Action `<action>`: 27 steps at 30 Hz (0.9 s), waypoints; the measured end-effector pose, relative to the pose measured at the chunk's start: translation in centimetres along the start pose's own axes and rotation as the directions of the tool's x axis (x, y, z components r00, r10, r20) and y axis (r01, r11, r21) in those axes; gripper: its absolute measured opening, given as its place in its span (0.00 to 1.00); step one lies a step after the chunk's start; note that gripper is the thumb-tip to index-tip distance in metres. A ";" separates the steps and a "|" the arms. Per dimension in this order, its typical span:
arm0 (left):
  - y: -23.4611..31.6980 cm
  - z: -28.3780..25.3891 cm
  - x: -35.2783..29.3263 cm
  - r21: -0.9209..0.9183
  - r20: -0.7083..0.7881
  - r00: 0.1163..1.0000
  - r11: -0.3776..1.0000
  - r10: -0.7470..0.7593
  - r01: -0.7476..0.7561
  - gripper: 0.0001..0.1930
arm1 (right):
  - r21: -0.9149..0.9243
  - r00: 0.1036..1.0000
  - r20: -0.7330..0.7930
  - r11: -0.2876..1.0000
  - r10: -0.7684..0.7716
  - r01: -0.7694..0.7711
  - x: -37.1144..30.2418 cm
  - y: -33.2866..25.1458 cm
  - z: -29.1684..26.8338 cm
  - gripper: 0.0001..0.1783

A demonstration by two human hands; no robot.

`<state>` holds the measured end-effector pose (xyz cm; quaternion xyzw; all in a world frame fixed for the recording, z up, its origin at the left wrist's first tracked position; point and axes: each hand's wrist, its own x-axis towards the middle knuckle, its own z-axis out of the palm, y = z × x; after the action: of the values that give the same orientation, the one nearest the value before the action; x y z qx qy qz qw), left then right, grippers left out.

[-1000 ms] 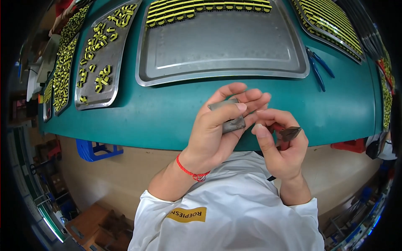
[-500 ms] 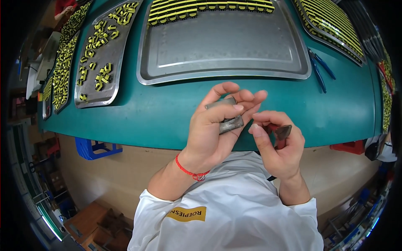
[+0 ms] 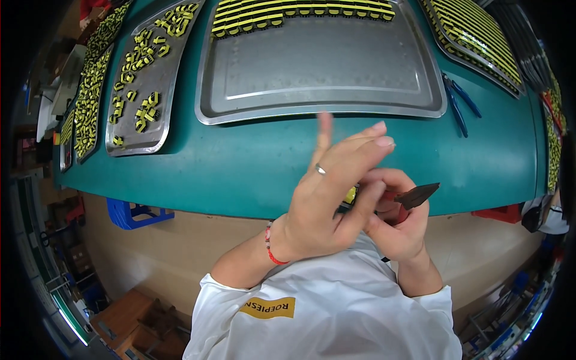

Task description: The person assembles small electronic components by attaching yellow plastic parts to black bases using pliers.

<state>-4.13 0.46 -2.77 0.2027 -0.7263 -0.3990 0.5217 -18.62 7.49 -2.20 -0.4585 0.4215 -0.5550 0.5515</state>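
Observation:
My left hand (image 3: 327, 201) is turned with its back up, a ring on one finger. Its thumb bends in, while other fingers stretch out, one blurred by motion. Beneath these fingers a small yellow-and-black part (image 3: 350, 195) shows in part, apparently gripped by the thumb side. Close against it, my right hand (image 3: 403, 225) is closed round red-handled pliers (image 3: 418, 196), whose dark jaws point to the right. The right fingertips meet the left thumb, so where they touch the part is hidden. Both hands are above the table's near edge.
Ahead, a metal tray (image 3: 324, 75) holds rows of yellow-and-black parts along its far side. Loose parts lie on a narrower tray (image 3: 163, 129) at left; a filled tray (image 3: 474, 45) stands at right. Blue-handled pliers (image 3: 461, 103) rest on the green table (image 3: 252, 162).
My left hand has turned from palm up to back up and moved right, against my right hand. The grey metal pieces seen in it are out of sight; a yellow-and-black part shows. The pliers' jaws swung rightward.

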 end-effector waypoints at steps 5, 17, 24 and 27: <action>1.2 -1.6 1.1 0.280 0.262 0.962 0.960 -0.073 -0.003 0.30 | -0.044 0.998 -0.061 0.999 -0.024 0.022 0.1 1.3 0.0 0.19; 1.5 0.0 0.7 -0.068 0.089 0.984 0.984 -0.157 0.164 0.41 | 0.052 0.998 0.021 0.997 -0.059 0.058 0.5 2.0 -1.4 0.13; 1.8 -0.6 1.2 -0.234 0.134 0.956 0.929 -0.262 0.287 0.44 | 0.117 0.996 0.037 0.990 -0.078 0.073 0.6 2.0 -1.4 0.12; 2.1 -1.3 1.1 -0.272 0.177 0.936 0.899 -0.303 0.342 0.37 | 0.209 0.995 0.025 0.974 -0.097 0.090 1.0 1.9 -0.8 0.14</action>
<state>-3.14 0.43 -0.30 0.2129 -0.6464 -0.5973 0.4243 -18.90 6.44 -4.16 -0.4275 0.3294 -0.6130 0.5770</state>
